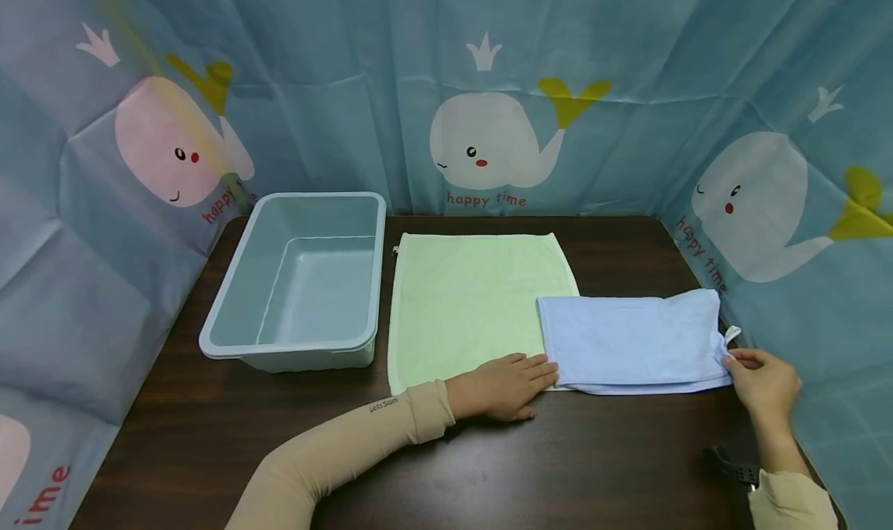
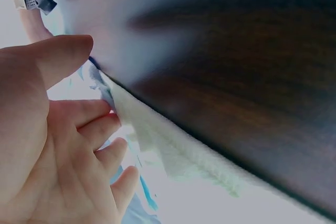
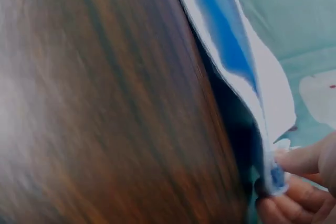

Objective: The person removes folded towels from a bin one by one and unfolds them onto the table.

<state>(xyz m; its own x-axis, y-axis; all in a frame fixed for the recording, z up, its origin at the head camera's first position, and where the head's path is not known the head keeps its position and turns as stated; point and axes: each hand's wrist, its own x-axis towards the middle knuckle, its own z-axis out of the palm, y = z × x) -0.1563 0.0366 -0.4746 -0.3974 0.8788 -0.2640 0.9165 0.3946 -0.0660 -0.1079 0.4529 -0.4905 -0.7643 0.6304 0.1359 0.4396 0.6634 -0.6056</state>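
Observation:
A blue towel (image 1: 631, 340), folded over into a long rectangle, lies across the right part of a flat green towel (image 1: 467, 305). My right hand (image 1: 767, 383) pinches the blue towel's near right corner between thumb and fingers, close to a small white loop (image 1: 731, 334). In the right wrist view that corner of the blue towel (image 3: 275, 174) is lifted, and its layers part along the edge. My left hand (image 1: 505, 387) rests palm down with straight fingers, fingertips at the blue towel's near left corner and over the green towel's near edge.
A light blue-green plastic bin (image 1: 314, 282) with nothing inside stands on the left of the dark wooden table (image 1: 488, 468). A curtain (image 1: 335, 88) printed with whales hangs around the back and sides. The right hand is near the table's right edge.

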